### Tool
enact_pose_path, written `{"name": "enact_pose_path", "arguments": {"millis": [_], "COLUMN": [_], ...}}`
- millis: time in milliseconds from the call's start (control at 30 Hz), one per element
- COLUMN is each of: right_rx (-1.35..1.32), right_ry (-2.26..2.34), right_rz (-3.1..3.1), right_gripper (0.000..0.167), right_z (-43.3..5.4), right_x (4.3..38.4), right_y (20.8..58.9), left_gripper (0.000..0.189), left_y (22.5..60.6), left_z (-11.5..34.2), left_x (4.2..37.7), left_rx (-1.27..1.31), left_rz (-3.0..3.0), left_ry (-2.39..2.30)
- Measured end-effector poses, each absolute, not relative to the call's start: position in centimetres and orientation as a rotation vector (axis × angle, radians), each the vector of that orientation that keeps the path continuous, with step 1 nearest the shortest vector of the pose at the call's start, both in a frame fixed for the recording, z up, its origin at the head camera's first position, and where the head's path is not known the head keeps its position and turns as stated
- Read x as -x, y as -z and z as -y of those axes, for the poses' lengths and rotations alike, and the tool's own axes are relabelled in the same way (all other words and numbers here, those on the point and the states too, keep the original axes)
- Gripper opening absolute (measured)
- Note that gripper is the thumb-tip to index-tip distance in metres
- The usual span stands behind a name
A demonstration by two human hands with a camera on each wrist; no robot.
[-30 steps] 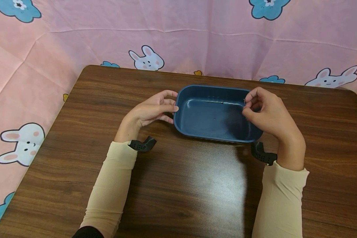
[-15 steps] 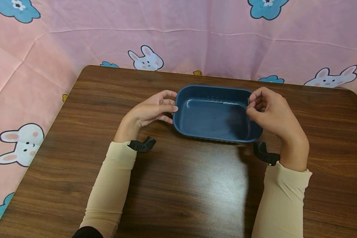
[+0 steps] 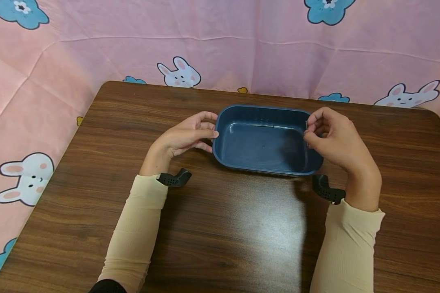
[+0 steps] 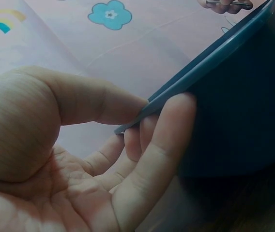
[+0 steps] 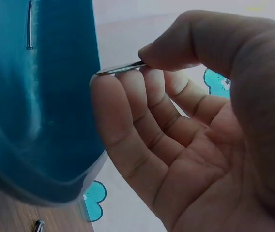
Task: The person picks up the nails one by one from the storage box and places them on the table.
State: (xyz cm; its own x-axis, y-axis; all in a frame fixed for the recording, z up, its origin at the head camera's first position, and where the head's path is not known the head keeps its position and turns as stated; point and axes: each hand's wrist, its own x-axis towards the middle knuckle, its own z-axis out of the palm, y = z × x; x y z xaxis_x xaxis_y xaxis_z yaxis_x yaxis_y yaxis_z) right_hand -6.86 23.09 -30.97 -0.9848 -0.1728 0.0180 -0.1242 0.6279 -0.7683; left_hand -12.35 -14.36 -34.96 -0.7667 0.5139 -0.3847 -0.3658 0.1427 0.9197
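A dark blue plastic bin (image 3: 264, 152) stands on the table, its long side running left to right. My left hand (image 3: 190, 132) grips the bin's left rim; in the left wrist view the thumb lies over the rim and the fingers spread along the outer wall. At the right end, my right hand (image 3: 331, 138) pinches a thin metal nail (image 5: 123, 69) between thumb and fingertips, above the rim. Another nail (image 5: 29, 24) lies on the bin's floor along the far wall.
The brown wooden table (image 3: 220, 228) reaches back to a pink curtain (image 3: 227, 49) printed with rabbits and flowers. A small metal piece (image 5: 39, 225) shows on the wood in the right wrist view. Black wrist mounts (image 3: 174, 178) stick out from both wrists.
My right hand has shifted slightly right with the nail, from over the bin's inside to its right rim, then stayed there. The left hand and bin hold still.
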Motion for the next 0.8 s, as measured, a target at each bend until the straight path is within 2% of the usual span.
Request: {"name": "enact_pose_path", "arguments": {"millis": [800], "right_rx": [0.205], "right_ry": [1.363], "right_rz": [-2.759], "right_gripper": [0.017], "right_z": [-24.5], "right_x": [6.4], "right_y": [31.2], "left_gripper": [0.056], "left_y": [34.9], "left_z": [14.4], "left_x": [12.3], "left_rx": [-0.147], "left_rz": [-1.764], "left_ry": [-1.698]}}
